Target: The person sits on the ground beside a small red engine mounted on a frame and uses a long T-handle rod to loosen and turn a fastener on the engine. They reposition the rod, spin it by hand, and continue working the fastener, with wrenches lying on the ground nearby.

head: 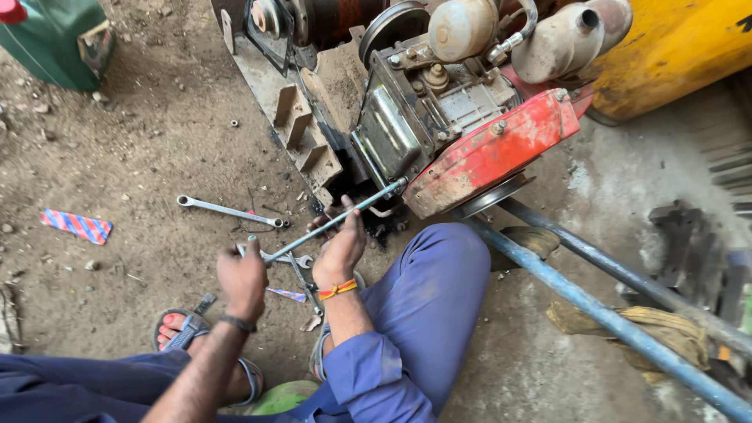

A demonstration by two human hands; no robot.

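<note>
A long, thin metal rod (337, 219) runs slantwise from the lower left up to the right, its far tip touching the engine (439, 117) just below the grey side cover and beside the red housing (493, 153). The left hand (243, 278) is clenched around the rod's near end. The right hand (341, 247), with an orange thread band at the wrist, is closed over the rod further along, fingers wrapped across it. Both hands sit low, just above the dirt floor (157, 157).

Under and between the hands lie several spanners (294, 262) in a loose heap on the floor. A longer ring spanner (229, 210) lies apart to the left, and a striped wrapper (76, 225) lies further left still. The person sits on the floor in blue trousers (423, 298) and sandals (184, 333), knees spread to either side of the hands.

Two blue pipes (595, 305) slant across the right side, passing under the engine's pulley. A yellow drum (674, 47) stands behind the engine, and a green can (51, 39) sits in the top left corner.
</note>
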